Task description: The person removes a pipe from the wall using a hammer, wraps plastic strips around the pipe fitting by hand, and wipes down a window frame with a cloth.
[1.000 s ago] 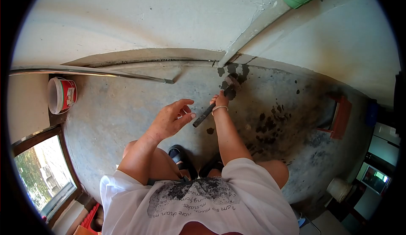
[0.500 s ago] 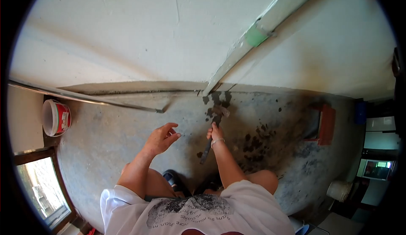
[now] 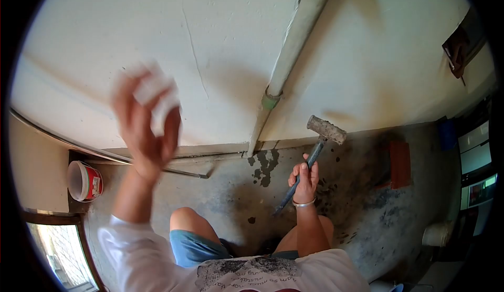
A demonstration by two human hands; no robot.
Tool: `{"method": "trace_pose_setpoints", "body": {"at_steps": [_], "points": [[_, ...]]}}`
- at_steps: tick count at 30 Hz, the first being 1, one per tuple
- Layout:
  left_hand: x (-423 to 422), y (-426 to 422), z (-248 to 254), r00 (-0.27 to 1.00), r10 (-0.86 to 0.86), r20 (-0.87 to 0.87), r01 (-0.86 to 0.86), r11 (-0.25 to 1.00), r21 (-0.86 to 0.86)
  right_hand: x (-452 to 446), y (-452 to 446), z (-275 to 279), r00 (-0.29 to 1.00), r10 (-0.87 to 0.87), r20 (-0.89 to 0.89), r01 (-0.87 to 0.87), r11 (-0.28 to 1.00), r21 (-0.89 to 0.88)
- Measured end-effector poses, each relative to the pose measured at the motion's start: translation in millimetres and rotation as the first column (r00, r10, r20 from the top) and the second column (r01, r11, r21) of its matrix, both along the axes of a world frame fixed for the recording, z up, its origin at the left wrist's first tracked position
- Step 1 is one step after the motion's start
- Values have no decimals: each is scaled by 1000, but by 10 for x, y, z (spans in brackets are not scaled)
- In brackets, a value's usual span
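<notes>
My right hand (image 3: pixel 305 183) is wrapped round the handle of a sledgehammer (image 3: pixel 326 129), whose dirt-caked head points up towards the wall. The dark handle slants down to the left, below the fist. High on the left, in front of the wall, my left hand (image 3: pixel 144 118) is raised with its curved fingers apart and nothing visible in them. Motion smears those fingertips. Between the hands, a pipe (image 3: pixel 294 45) with a green joint (image 3: pixel 270 101) runs down the wall to the floor.
Dark wet patches (image 3: pixel 265 167) mark the concrete floor below the pipe. A thin metal rod (image 3: pixel 181 173) and a red-and-white bucket (image 3: pixel 85 181) are at the left. On the right stand a reddish box-like object (image 3: pixel 400 165), a blue container (image 3: pixel 447 134) and a pale bucket (image 3: pixel 436 235).
The sledgehammer has come up off the floor and to the right in my right hand. My left hand has risen up and left. The view has tilted up.
</notes>
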State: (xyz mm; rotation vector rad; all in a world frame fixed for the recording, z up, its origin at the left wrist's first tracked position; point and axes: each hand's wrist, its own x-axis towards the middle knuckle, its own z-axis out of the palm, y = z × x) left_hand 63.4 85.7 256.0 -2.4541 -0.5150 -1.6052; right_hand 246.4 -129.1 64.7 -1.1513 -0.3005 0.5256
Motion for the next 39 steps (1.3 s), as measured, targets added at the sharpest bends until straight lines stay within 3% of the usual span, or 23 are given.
{"method": "trace_pose_setpoints", "body": {"at_steps": [1,2,3,4,5,8,9,11,16,17,19,21,23,27,30,35,39], "points": [[70,91,368,993,114,-24,-105,968,227,-10,-11,124,1000,8,1,-8,1000,8],[194,192,611,984,173,42,-177,926,333,-22,-25,234,995,48,86,-47,999,-13],[360,488,685,982,-27,185,-46,924,381,-26,-37,361,980,91,176,-85,996,-38],[433,677,668,985,61,162,-115,930,350,-30,-93,506,976,115,185,-98,990,-99],[506,713,631,955,280,100,-294,834,467,5,-151,530,974,124,192,-107,989,-99],[523,785,578,958,236,162,-284,847,449,138,-259,628,710,197,676,76,933,-351],[488,792,560,954,268,137,-301,852,427,146,-218,773,704,206,680,76,930,-360],[450,804,544,948,296,117,-317,860,399,122,-81,1120,404,335,851,14,928,-372],[467,793,569,967,224,125,-254,907,336,-84,215,1158,257,423,869,117,879,-462],[454,784,562,970,218,112,-243,915,322,-120,267,1119,252,425,869,121,878,-464],[443,768,577,973,201,117,-228,921,316,-184,370,1060,361,567,741,88,770,-632],[440,765,575,977,182,109,-207,931,301,-227,479,1004,368,555,746,92,777,-623],[435,767,574,977,183,114,-209,934,290,-239,571,905,503,514,695,-11,808,-589],[438,772,583,979,174,111,-199,937,288,-233,670,853,515,502,695,36,798,-602],[440,759,568,980,168,107,-192,938,288,-194,603,654,732,399,552,-108,868,-485],[437,781,581,981,161,111,-187,939,288,-345,516,735,715,321,621,-19,897,-442],[435,769,571,980,164,110,-189,940,284,-361,602,845,696,425,578,-110,859,-500]]}}
